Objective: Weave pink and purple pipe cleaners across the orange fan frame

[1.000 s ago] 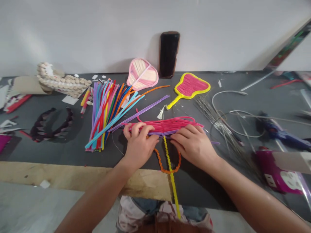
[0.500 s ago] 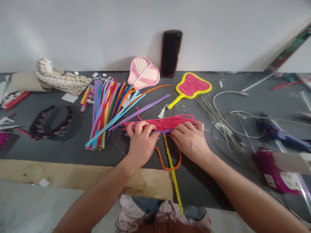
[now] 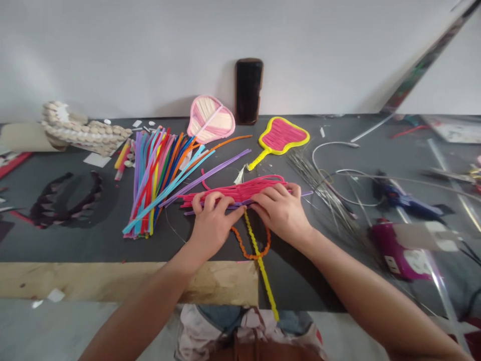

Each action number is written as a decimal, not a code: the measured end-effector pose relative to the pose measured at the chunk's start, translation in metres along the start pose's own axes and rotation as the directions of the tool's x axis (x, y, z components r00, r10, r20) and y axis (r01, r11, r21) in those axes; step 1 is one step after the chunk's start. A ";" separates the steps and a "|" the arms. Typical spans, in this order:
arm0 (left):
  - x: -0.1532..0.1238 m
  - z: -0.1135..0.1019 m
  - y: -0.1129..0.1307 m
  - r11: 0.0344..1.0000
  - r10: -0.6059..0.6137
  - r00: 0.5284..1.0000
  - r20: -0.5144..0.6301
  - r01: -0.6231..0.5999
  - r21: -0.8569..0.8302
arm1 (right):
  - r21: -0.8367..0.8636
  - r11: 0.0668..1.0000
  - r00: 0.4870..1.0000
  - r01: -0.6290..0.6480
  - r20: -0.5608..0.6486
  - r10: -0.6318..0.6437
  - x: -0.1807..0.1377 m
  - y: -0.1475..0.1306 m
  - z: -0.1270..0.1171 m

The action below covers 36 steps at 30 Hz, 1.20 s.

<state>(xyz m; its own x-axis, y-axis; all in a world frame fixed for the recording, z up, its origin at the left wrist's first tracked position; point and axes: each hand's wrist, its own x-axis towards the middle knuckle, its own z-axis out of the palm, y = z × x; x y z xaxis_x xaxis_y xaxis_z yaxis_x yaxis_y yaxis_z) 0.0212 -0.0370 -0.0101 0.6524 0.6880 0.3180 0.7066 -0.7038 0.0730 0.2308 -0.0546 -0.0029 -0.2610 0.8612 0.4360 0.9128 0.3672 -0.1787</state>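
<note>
Both my hands press on a flat bundle of pink pipe cleaners [image 3: 240, 190] lying crosswise on the dark table top [image 3: 93, 235]. My left hand [image 3: 212, 223] curls its fingers over the bundle's left half. My right hand [image 3: 280, 210] covers the right half, fingers bent onto the strands. A twisted yellow stem [image 3: 261, 265] runs from under the bundle toward me, with an orange twisted loop [image 3: 251, 253] around it. Purple strands [image 3: 306, 193] poke out beneath the pink ones.
A fan of many-coloured pipe cleaners [image 3: 161, 170] lies to the left. Behind are a pink-and-cream fan [image 3: 210, 119], a yellow-rimmed pink fan [image 3: 280, 136] and a phone [image 3: 248, 90] against the wall. Thin wires [image 3: 323, 190], a glue gun [image 3: 404, 198] and a purple package [image 3: 398, 248] sit right.
The view has shifted slightly, moving everything left in the picture. Both hands stay on the pink bundle and have drawn a little closer together along it.
</note>
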 end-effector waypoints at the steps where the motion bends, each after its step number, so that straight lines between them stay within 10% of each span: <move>1: 0.000 0.000 -0.001 1.000 0.002 1.000 0.006 -0.002 0.001 | 0.028 0.999 0.999 -0.027 -0.035 0.028 0.001 0.007 -0.007; 7: -0.003 0.000 -0.002 0.998 0.031 0.999 0.022 -0.032 0.053 | 0.256 0.914 0.878 -0.316 -0.286 0.383 -0.008 0.054 -0.059; 13: -0.020 -0.012 0.006 0.991 0.078 0.997 0.008 -0.078 0.107 | 0.411 0.748 0.843 -0.521 0.111 0.526 -0.059 0.044 -0.079; 20: -0.058 -0.028 0.026 0.993 0.071 0.997 0.042 -0.075 0.095 | 0.607 0.270 0.625 -0.747 0.503 0.598 -0.104 0.014 -0.067; 25: -0.079 -0.038 0.023 0.984 -0.145 0.986 -0.086 0.152 0.090 | 0.694 0.106 0.592 -0.712 0.512 0.623 -0.105 0.008 -0.052; 30: -0.108 -0.049 -0.002 0.818 -0.565 0.776 -0.281 0.570 -0.073 | 0.764 0.066 0.608 -0.642 0.454 0.651 -0.106 0.009 -0.041; 36: -0.113 -0.038 -0.004 0.814 -0.581 0.804 -0.130 0.574 -0.090 | 0.779 0.020 0.633 -0.627 0.494 0.596 -0.108 -0.001 -0.038</move>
<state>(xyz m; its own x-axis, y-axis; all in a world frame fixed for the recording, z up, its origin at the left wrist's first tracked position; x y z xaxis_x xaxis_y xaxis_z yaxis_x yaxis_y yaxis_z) -0.0657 -0.1189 -0.0102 0.0782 0.9385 0.3364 0.9249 -0.1943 0.3269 0.2704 -0.1608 -0.0163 0.2235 0.9375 -0.2667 -0.0625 -0.2592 -0.9638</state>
